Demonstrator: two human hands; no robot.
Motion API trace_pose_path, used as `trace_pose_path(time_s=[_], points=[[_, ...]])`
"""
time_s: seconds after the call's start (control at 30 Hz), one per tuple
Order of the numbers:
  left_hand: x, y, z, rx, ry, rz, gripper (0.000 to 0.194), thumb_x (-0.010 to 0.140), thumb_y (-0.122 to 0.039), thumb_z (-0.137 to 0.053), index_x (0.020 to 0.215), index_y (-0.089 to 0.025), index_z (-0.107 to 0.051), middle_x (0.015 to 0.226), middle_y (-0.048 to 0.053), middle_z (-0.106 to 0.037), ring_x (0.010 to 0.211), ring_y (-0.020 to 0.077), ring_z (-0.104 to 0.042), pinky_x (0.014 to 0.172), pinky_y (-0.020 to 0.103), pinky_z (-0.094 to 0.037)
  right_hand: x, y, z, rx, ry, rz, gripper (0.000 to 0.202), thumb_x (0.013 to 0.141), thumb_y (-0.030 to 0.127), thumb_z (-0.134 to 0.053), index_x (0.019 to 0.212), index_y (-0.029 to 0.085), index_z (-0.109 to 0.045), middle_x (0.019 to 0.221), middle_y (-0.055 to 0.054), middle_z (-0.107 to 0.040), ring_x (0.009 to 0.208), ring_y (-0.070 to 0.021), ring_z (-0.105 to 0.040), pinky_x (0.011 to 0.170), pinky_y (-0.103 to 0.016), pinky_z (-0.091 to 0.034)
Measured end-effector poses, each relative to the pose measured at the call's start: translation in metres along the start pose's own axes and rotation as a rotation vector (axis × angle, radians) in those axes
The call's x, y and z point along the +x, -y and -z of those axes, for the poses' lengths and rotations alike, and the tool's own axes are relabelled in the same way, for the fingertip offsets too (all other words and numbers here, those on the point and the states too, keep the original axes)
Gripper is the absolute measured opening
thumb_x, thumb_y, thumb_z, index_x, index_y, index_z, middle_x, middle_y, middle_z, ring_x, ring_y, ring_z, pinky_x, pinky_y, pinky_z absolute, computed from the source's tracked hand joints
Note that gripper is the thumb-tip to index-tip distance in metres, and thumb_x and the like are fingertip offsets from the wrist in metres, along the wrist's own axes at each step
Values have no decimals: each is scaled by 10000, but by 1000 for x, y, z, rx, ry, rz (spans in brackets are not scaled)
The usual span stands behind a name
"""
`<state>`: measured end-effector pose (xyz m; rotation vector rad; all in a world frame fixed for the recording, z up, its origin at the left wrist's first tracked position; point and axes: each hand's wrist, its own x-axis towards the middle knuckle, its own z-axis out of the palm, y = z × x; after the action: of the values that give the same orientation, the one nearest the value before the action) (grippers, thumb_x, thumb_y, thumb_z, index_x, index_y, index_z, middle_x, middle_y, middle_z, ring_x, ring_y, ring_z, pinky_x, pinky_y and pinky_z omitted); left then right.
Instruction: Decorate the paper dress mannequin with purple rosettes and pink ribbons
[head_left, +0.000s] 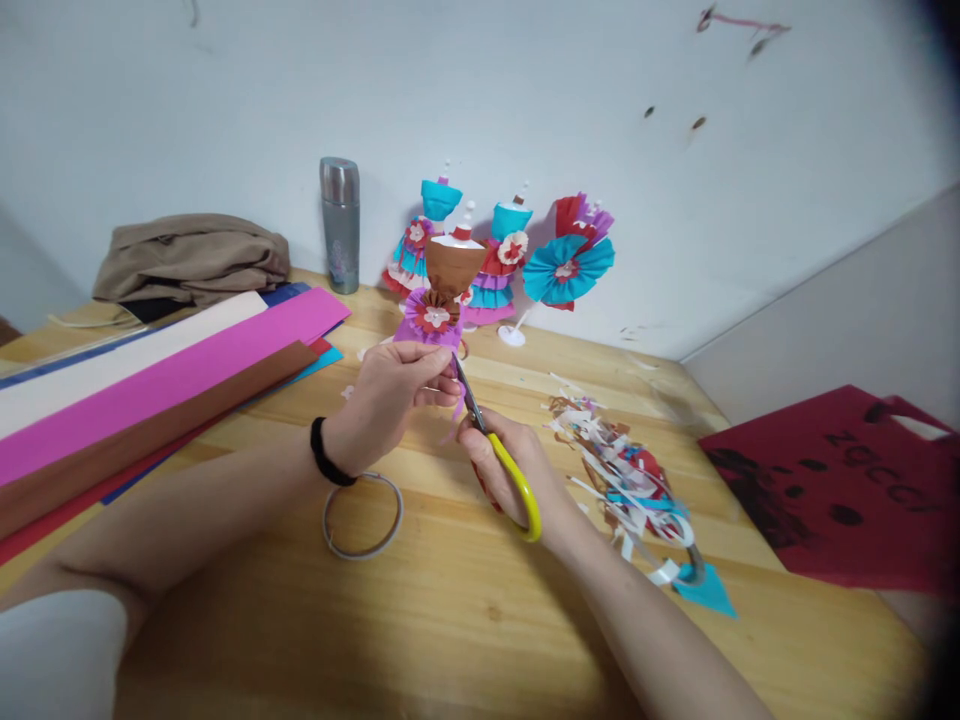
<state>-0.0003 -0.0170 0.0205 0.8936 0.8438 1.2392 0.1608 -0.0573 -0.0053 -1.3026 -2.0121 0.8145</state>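
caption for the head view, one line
Right hand works yellow-handled scissors at purple paper pinched by the left hand, miniature paper dresses behind

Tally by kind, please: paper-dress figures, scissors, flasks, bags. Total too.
Paper-dress figures: 4
Scissors: 1
Flask: 1
Red bag: 1
Total: 7

L hand (386, 398) was raised near centre, wrist bent, fingertips pinched; black band on L wrist. R hand (517, 465) was just beside, lower, fingers curled in a grip, forearm slanting in from lower R. Fingers slightly blurred; exact finger placement appeared unclear.
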Motion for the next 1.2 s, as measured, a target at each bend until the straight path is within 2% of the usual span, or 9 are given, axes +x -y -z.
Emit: trace_pose_path(time_s=[0.1, 0.43, 0.83, 1.0, 1.2], points=[[-1, -2, 0, -12, 17, 9, 175, 807, -197, -651, 668, -92, -648, 664, 44, -647, 561, 102, -626, 568, 221, -533, 0, 0, 1, 0, -1, 2, 402, 928, 548, -405, 730, 211, -498, 507, 29, -458, 474, -124, -452, 468, -233, -335], [-1, -6, -2, 57, 3, -10, 103, 728, -179, -651, 660, -102, -655, 617, 40, -648, 546, 112, -616, 540, 221, -527, -2, 6, 7, 1, 20, -1, 375, 936, 502, -402, 769, 195, -538, 505, 40, -444, 451, -110, -417, 476, -234, -324], [1, -5, -1, 100, -4, -27, 137, 745, -169, -647, 637, -86, -663, 588, 41, -658, 497, 101, -614, 493, 195, -525, -1, 1, 12, 91, 85, 61, 397, 935, 548, -426, 814, 195, -559, 551, 22, -490, 521, -130, -499, 502, -235, -384], [0, -8, -3, 151, -18, -37, 161, 773, -153, -630, 630, -85, -657, 540, 41, -651, 488, 100, -617, 486, 176, -518, -2, 2, 12, 99, 70, 75, 404, 941, 538, -412, 827, 187, -573, 556, 12, -502, 560, -143, -542, 509, -235, -407], [-4, -11, -7, 186, -31, -32, 168, 771, -135, -622, 610, -93, -647, 526, 31, -644, 472, 94, -609, 478, 172, -513, -2, 3, 11, 116, 45, 60, 397, 941, 526, -411, 829, 187, -583, 527, 20, -489, 533, -136, -524, 497, -235, -388]])
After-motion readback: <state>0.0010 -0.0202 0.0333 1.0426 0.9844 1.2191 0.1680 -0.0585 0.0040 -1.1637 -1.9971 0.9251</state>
